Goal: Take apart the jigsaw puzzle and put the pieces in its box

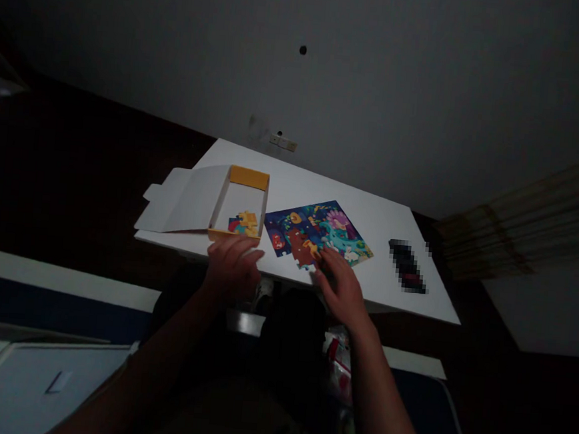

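An almost whole jigsaw puzzle (pixel 340 222) with a dark blue, teal and purple picture lies on the white table (pixel 302 179). Gaps show along its near edge, beside a brown and orange part. My right hand (pixel 341 288) rests over this near edge, fingers stretched onto the puzzle and thumb apart. To the left is an open cardboard box (pixel 249 178) with yellow walls. Several loose puzzle pieces (pixel 246 221) lie inside, at its near end. At the box's near wall is my left hand (pixel 233 266), thumb apart and fingers loosely bent; their tips are partly hidden.
The box's white lid (pixel 185 199) is folded out left, past the table edge. A dark pixelated object (pixel 408 266) lies at the table's right. Behind stands a grey wall with a socket (pixel 283 141). A plastic packet (pixel 340 368) is below, beside my right forearm.
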A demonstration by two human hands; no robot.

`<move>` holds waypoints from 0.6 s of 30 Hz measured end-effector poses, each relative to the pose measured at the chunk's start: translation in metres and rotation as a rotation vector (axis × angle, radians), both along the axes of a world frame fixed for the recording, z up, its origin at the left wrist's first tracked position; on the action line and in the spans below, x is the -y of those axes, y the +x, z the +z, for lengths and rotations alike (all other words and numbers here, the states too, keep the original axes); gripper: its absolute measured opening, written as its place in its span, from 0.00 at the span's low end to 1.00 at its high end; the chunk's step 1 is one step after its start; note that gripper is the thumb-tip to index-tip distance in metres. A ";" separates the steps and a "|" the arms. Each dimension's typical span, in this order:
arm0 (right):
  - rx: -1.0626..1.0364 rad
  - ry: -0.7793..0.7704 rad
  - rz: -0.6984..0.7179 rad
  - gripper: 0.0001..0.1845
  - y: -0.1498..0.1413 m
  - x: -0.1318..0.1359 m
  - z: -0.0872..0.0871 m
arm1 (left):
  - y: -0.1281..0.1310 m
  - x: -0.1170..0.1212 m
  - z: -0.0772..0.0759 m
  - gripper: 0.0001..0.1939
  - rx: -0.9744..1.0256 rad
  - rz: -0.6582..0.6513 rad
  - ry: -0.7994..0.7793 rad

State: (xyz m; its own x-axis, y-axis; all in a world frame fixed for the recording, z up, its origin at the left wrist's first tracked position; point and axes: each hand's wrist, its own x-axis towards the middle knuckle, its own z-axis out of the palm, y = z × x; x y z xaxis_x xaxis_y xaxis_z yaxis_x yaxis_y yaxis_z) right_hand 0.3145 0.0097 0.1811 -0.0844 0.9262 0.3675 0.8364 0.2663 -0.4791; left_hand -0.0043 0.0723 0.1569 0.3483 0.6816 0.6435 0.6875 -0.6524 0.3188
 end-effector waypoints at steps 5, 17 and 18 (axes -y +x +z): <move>0.191 -0.034 0.011 0.32 -0.003 0.020 -0.016 | 0.071 0.020 0.000 0.29 -0.148 -0.336 -0.081; 0.315 0.257 0.017 0.20 0.010 0.040 -0.028 | 0.084 0.017 -0.012 0.20 -0.247 -0.298 0.022; 0.312 0.284 0.025 0.20 0.010 0.041 -0.028 | 0.084 0.017 -0.012 0.20 -0.242 -0.301 0.026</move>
